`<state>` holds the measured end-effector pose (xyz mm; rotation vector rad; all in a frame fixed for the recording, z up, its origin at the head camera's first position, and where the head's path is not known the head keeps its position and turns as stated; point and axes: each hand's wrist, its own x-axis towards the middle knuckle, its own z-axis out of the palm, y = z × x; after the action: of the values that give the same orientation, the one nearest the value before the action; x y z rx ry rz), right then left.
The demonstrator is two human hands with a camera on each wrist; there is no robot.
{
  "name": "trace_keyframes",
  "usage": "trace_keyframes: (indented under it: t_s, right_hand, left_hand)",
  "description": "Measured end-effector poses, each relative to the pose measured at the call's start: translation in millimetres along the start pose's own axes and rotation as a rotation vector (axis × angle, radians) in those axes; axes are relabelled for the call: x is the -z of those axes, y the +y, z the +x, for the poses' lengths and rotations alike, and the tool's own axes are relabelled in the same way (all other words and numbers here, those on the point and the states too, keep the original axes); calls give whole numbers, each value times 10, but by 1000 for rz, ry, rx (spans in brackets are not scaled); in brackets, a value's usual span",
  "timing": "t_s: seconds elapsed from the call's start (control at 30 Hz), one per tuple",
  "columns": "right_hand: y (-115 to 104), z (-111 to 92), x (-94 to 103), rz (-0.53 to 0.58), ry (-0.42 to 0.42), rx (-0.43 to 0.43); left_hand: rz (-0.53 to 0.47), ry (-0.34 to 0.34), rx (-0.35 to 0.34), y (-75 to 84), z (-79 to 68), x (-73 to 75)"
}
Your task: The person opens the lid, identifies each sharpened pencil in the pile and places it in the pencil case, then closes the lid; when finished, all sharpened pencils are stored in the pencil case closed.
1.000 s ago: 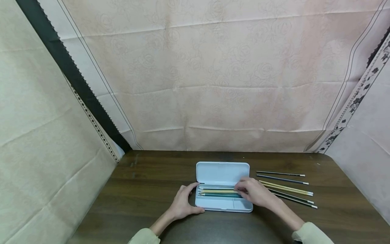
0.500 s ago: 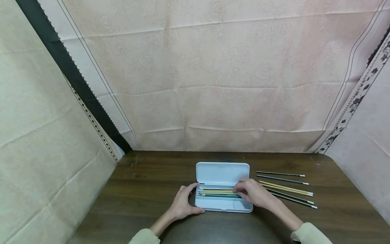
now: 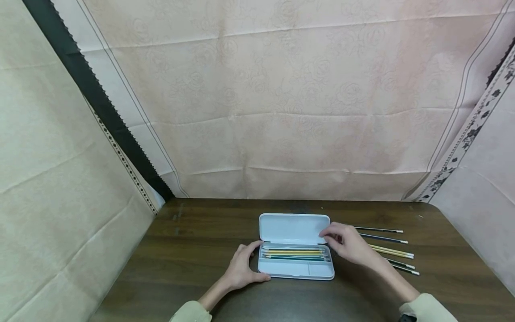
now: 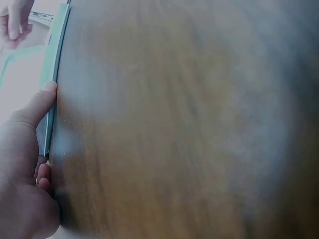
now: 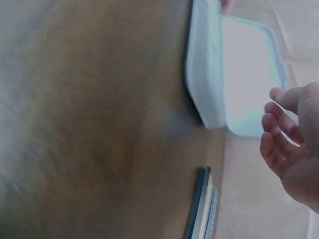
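A light blue pencil case (image 3: pixel 281 269) lies on the table with its lid (image 3: pixel 293 227) folded back. Several yellow and green pencils (image 3: pixel 295 252) lie side by side in its long compartment. My left hand (image 3: pixel 241 267) holds the case at its left end, thumb at the front corner and fingers at the back. In the left wrist view its thumb (image 4: pixel 42 102) lies against the case's edge (image 4: pixel 56 50). My right hand (image 3: pixel 349 243) hovers by the lid's right side. Its fingers (image 5: pixel 279 117) are loosely bent with nothing between them in the right wrist view.
To the right of the case lie several loose pencils: a black one (image 3: pixel 384 230), a blue one (image 3: pixel 386 238), yellow ones (image 3: pixel 396 252) and dark ones (image 3: pixel 404 267). My right hand covers their left ends. Cloth (image 3: pixel 281 134) hangs behind the brown wooden table (image 3: pixel 209 228).
My right hand has come out of the case's pencil compartment and moved up and right, away from the pencils in it. My left hand has stayed at the case's left end.
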<state>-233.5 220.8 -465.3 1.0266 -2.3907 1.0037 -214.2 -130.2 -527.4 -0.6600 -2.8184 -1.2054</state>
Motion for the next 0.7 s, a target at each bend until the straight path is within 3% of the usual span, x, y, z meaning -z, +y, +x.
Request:
trace_keyframes:
  t_s: [0.13, 0.27, 0.7]
  right_hand:
    - [29, 27, 113, -14, 145, -58]
    - [67, 51, 169, -41, 218, -115]
    - [101, 97, 147, 86, 150, -359]
  left_hand:
    - [5, 2, 4, -2, -3, 4]
    - [9, 4, 7, -8, -7, 5]
    - [26, 12, 0, -33, 3, -16]
